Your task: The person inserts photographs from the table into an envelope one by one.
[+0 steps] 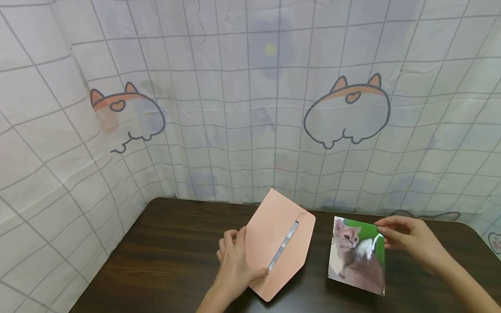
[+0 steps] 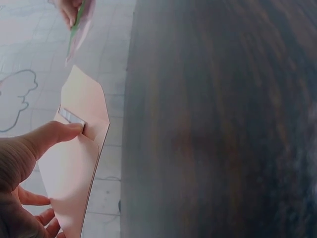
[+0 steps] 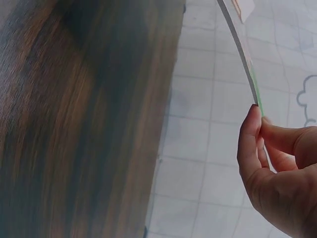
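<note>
My left hand (image 1: 236, 266) grips a pink envelope (image 1: 270, 237) above the table, its flap unfolded. The thumb lies at the envelope's opening, where a thin strip of something greyish white (image 1: 282, 247) shows inside. Between thumb and fingers, my right hand (image 1: 412, 241) pinches the upper right edge of a glossy cat photo (image 1: 358, 261) with a green background. The photo is tilted, picture side toward the head camera, and stands apart from the envelope. From the right wrist view the photo (image 3: 242, 54) appears nearly edge-on.
Both hands work over a dark wood-grain table (image 1: 168, 248) with rounded back corners. Behind it and along the left hangs a white grid-patterned curtain (image 1: 235, 130) printed with cartoon animals, its lower edge meeting the table's back edge.
</note>
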